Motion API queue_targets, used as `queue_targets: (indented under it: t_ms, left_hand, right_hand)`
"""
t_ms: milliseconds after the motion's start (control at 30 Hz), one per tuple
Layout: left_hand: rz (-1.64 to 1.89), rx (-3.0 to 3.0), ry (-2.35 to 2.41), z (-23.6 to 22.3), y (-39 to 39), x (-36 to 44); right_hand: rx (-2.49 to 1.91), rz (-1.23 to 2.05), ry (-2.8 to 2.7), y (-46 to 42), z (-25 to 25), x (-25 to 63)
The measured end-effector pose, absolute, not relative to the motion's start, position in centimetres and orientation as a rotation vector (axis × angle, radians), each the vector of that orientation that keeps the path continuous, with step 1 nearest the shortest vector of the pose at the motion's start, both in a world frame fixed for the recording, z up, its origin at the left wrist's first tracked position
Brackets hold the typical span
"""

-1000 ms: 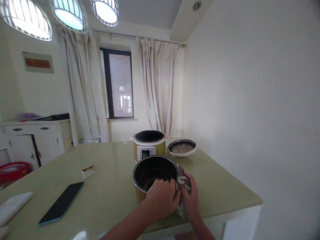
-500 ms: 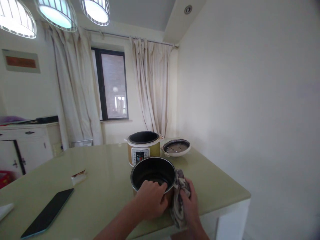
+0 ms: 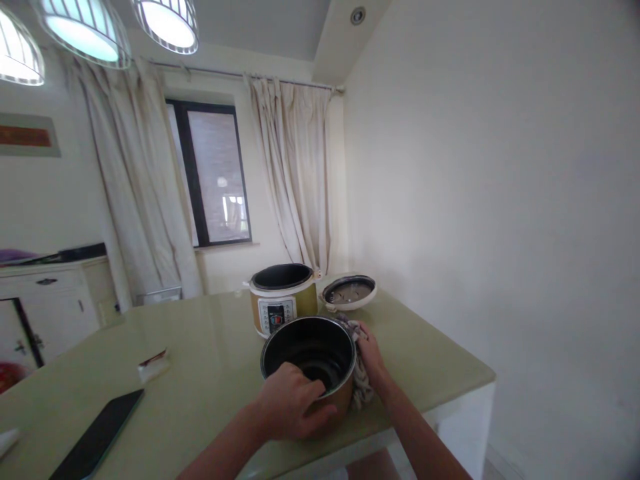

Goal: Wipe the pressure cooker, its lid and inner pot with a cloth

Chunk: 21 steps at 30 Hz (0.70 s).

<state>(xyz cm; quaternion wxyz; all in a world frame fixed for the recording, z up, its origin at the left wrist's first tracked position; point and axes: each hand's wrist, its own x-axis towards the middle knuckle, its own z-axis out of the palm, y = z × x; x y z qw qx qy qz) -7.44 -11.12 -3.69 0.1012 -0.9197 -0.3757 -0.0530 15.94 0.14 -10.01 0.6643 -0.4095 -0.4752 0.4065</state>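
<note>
A dark inner cooking pot with a brownish outside stands at the near side of the table. My left hand grips its near rim, fingers hooked over the edge and thumb outside. Against the pot's right side, my right hand holds a crumpled patterned cloth, fingers closed around it. Just behind the pot sits a white and gold electric pressure cooker, its top uncovered and a control panel facing me. The cooker's lid lies upside down to its right.
On the pale green table, a black phone-like slab lies at the left, with a small white packet beyond it. A white wall rises at the right. The table's right corner juts towards me.
My right hand and the cloth have moved forward along the pot's right side. The left hand has shifted slightly but stays on the rim. The camera view has turned a little right.
</note>
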Motion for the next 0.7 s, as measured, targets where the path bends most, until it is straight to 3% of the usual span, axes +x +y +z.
queue_targets:
  t_ms: [367, 533, 700]
  left_hand:
    - [-0.15, -2.604, -1.507, -3.1, -12.8, -0.9]
    - [-0.087, -2.631, -1.389, -3.5, -12.3, -2.4]
    - [-0.028, -2.688, -1.181, -4.4, -11.3, -5.6]
  right_hand:
    - [-0.946, 0.565, -1.019, -10.9, -18.1, 14.1]
    - [-0.991, 0.559, -0.993, -5.4, -13.7, 15.0]
    - [-0.908, 0.786, -1.154, 0.6, -9.3, 16.3]
